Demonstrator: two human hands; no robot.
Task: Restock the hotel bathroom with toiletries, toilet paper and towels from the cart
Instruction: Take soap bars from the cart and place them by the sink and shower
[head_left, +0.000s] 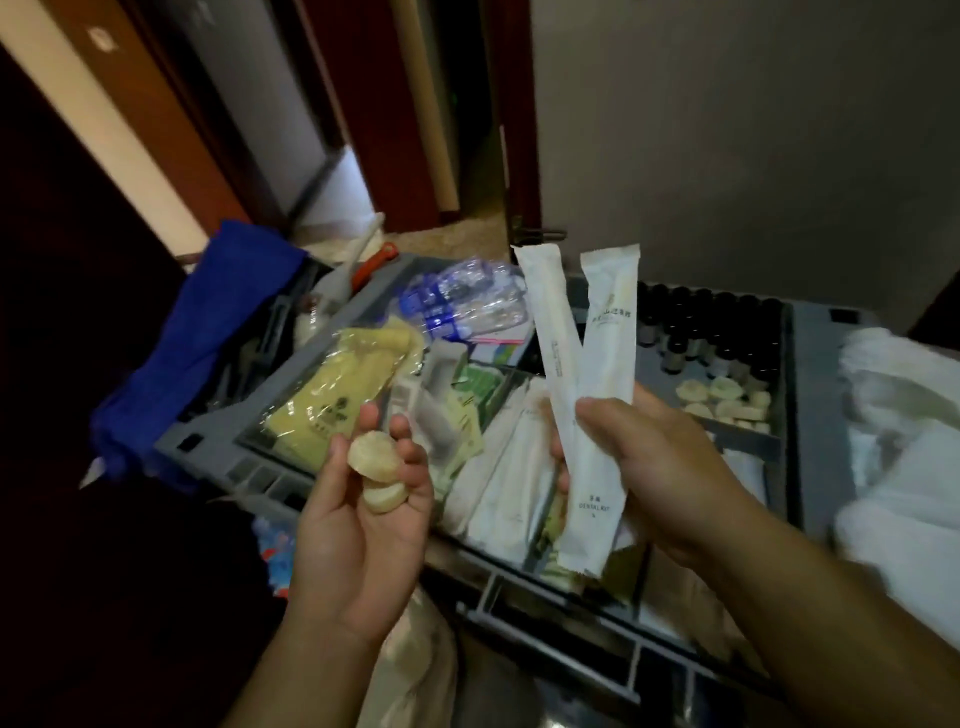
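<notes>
Head view: right hand (660, 467) grips two "DENTAL KIT" sachets (597, 374); left hand (358, 525) holds two soaps (375, 457).

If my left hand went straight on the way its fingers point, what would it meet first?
Probably the yellow plastic-wrapped packet lying in the grey cart tray, just beyond the left hand holding two round pale soaps; depth is unclear, so it might pass above.

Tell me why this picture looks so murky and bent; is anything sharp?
Head view: dim light, left side nearly black; the wide lens bends the door frame; the white cloth at right is smeared by blur; sharpest are the dental kit packets in the right hand and the round soaps in the left hand.
</notes>
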